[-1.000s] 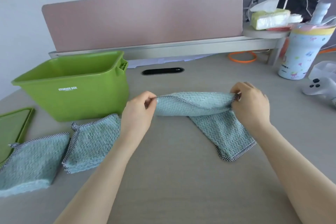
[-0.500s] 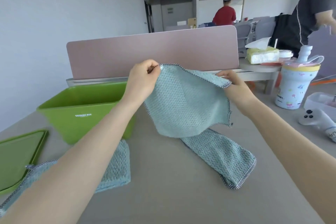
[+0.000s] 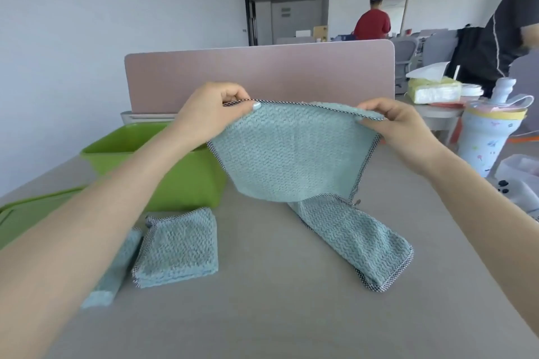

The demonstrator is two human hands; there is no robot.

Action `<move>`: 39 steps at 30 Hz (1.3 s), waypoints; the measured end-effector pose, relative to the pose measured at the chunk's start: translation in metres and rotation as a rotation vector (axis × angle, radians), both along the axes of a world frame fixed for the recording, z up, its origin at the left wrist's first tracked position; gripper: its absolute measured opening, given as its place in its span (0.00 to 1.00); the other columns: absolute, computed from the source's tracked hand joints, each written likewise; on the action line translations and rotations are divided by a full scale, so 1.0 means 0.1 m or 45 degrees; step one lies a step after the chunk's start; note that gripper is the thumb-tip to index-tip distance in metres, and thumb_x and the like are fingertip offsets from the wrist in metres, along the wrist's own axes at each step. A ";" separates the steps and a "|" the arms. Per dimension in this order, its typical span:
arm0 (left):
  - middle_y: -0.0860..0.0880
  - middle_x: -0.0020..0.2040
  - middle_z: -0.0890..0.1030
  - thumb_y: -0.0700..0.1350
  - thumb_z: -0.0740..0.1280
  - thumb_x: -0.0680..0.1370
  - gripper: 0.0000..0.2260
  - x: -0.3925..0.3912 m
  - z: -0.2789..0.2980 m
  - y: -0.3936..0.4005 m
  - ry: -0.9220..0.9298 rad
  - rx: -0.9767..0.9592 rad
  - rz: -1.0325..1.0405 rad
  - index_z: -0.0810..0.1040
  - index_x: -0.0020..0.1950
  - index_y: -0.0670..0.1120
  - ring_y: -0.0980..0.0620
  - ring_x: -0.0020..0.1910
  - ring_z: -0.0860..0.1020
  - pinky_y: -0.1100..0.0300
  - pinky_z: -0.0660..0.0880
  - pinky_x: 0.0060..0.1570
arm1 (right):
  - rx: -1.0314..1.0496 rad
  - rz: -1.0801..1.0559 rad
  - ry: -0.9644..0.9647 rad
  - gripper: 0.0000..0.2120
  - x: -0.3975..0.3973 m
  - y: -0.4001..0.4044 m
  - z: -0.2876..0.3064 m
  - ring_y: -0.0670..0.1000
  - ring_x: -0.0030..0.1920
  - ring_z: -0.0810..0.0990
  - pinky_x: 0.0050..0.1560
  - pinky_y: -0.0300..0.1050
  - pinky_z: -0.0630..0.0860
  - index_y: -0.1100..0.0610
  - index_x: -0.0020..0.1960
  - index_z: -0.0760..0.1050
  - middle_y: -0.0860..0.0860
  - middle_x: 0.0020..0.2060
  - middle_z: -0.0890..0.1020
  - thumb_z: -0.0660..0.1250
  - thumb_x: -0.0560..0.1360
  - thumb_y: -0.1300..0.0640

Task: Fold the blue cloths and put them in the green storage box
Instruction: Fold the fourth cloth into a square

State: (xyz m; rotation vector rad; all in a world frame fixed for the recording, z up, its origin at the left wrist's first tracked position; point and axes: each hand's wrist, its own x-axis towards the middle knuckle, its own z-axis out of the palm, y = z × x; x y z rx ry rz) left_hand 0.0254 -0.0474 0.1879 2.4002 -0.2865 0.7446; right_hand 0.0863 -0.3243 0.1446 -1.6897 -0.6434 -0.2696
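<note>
I hold a blue cloth [image 3: 291, 154] up in the air above the table, spread flat and hanging down. My left hand [image 3: 210, 111] pinches its top left corner and my right hand [image 3: 399, 125] pinches its top right corner. Below it another blue cloth [image 3: 358, 239] lies loosely folded on the table. A folded blue cloth [image 3: 178, 248] lies at the left, with one more [image 3: 116, 268] half hidden under my left forearm. The green storage box [image 3: 180, 181] stands open behind them at the left.
The green lid [image 3: 35, 213] lies flat at the far left. A pink desk divider [image 3: 262, 73] stands behind. At the right are a patterned cup [image 3: 484, 143], a tissue pack [image 3: 434, 90] and a white controller [image 3: 519, 189]. Two people are in the background.
My hands lifted the cloth off the table and spread it wider apart. The view tilted upward.
</note>
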 end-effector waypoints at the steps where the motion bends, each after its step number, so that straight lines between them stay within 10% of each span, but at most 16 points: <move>1: 0.57 0.27 0.74 0.49 0.68 0.74 0.07 -0.11 -0.04 0.00 0.056 0.013 -0.050 0.77 0.37 0.50 0.61 0.24 0.67 0.73 0.62 0.27 | -0.075 0.061 0.031 0.12 -0.08 -0.05 -0.04 0.35 0.33 0.74 0.37 0.27 0.67 0.51 0.39 0.75 0.37 0.29 0.79 0.65 0.74 0.67; 11: 0.54 0.29 0.69 0.52 0.67 0.74 0.08 -0.84 -1.19 0.00 0.935 0.194 -0.433 0.76 0.38 0.50 0.57 0.30 0.64 0.61 0.61 0.33 | -0.858 0.532 0.578 0.13 -0.68 -0.48 -0.90 0.44 0.42 0.76 0.47 0.43 0.70 0.63 0.46 0.78 0.49 0.38 0.79 0.68 0.66 0.55; 15: 0.54 0.32 0.71 0.51 0.68 0.74 0.05 -0.94 -1.34 0.02 1.198 0.259 -0.555 0.77 0.41 0.51 0.58 0.30 0.65 0.66 0.61 0.31 | -1.039 0.582 0.595 0.10 -0.82 -0.50 -1.05 0.45 0.35 0.65 0.38 0.43 0.62 0.50 0.32 0.73 0.45 0.31 0.67 0.68 0.70 0.47; 24: 0.55 0.34 0.76 0.44 0.68 0.75 0.03 -0.55 -1.40 0.15 0.754 0.054 -0.121 0.78 0.41 0.47 0.59 0.32 0.71 0.71 0.66 0.32 | -0.849 -0.004 0.193 0.17 -0.64 -0.15 -1.05 0.47 0.32 0.64 0.33 0.42 0.59 0.64 0.37 0.71 0.51 0.30 0.68 0.65 0.75 0.51; 31: 0.53 0.37 0.75 0.45 0.64 0.76 0.05 -0.17 -1.72 0.23 0.709 0.204 0.118 0.73 0.40 0.49 0.52 0.37 0.73 0.59 0.67 0.36 | -1.236 -0.020 0.144 0.16 -0.18 0.15 -1.26 0.51 0.63 0.72 0.60 0.40 0.66 0.57 0.63 0.73 0.51 0.64 0.74 0.62 0.76 0.57; 35: 0.54 0.51 0.75 0.49 0.65 0.76 0.03 -0.13 -1.86 0.25 0.780 0.435 0.038 0.72 0.44 0.52 0.51 0.51 0.75 0.55 0.70 0.54 | -1.258 0.037 0.154 0.10 -0.10 0.17 -1.40 0.54 0.57 0.74 0.60 0.51 0.70 0.56 0.48 0.77 0.52 0.55 0.77 0.63 0.71 0.51; 39: 0.54 0.51 0.73 0.48 0.66 0.75 0.03 -0.15 -1.83 0.23 0.785 0.443 -0.003 0.72 0.46 0.52 0.51 0.51 0.75 0.58 0.69 0.51 | -1.150 0.001 -0.018 0.09 -0.16 0.17 -1.55 0.52 0.42 0.70 0.44 0.46 0.66 0.47 0.32 0.63 0.45 0.35 0.69 0.62 0.67 0.54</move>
